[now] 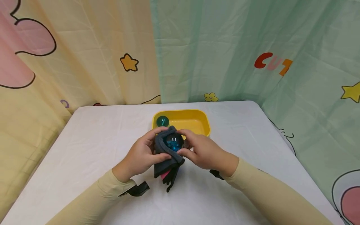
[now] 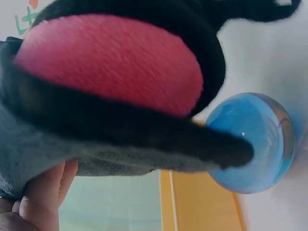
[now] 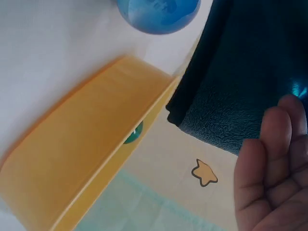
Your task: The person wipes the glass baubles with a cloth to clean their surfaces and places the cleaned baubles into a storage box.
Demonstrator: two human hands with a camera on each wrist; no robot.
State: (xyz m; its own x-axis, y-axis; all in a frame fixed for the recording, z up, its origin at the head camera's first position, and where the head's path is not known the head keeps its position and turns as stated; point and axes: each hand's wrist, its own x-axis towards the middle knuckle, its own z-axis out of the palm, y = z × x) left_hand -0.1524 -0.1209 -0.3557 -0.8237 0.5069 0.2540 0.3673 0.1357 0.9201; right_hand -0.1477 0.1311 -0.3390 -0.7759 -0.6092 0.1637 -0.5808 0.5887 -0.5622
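My left hand (image 1: 143, 151) holds a dark grey plush cloth piece (image 1: 161, 165) with black edging, its thumb across the front and fingers behind. A clear blue ball (image 1: 174, 141) sits in the folded top of the cloth. My right hand (image 1: 203, 151) grips this ball from the right, thumb in front and fingers around the far side. Below, a pink plush patch (image 2: 115, 62) shows within the black trim in the left wrist view. A second, lighter blue ball (image 2: 250, 144) rests on the table behind the cloth, mostly hidden in the head view.
Beyond the hands stands a yellow tray (image 1: 194, 115), with a green ball (image 1: 162, 121) in its left end. The white table (image 1: 107, 131) is backed by printed curtains (image 1: 211, 56).
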